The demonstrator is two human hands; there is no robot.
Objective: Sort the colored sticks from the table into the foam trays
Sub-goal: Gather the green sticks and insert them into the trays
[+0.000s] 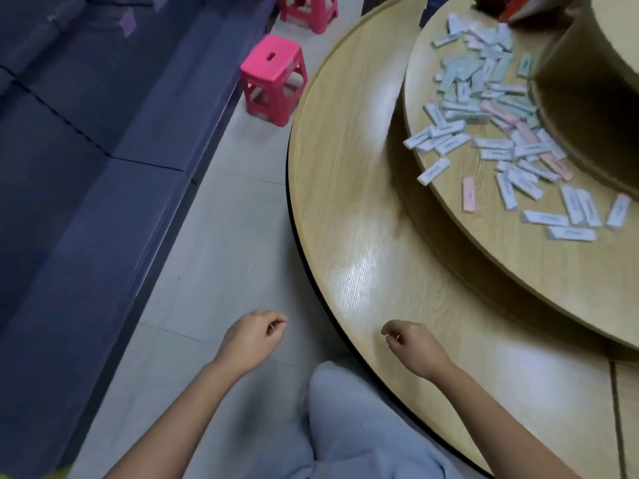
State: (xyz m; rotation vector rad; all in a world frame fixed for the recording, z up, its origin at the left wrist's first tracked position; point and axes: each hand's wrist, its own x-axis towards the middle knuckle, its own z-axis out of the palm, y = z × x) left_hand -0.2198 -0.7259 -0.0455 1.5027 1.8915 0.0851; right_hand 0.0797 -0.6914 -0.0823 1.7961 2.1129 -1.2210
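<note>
Head view | left hand [252,337] fingers loosely curled, empty, over floor [224,254] | right hand [413,347] likewise, above table [345,202] edge | colored sticks [484,133] scattered on raised turntable [518,271], well apart from hands

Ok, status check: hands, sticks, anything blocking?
Left hand, right hand loosely curled, empty. Sticks scattered on the turntable, none picked up. No foam trays in view; nothing between hands and sticks.
</note>
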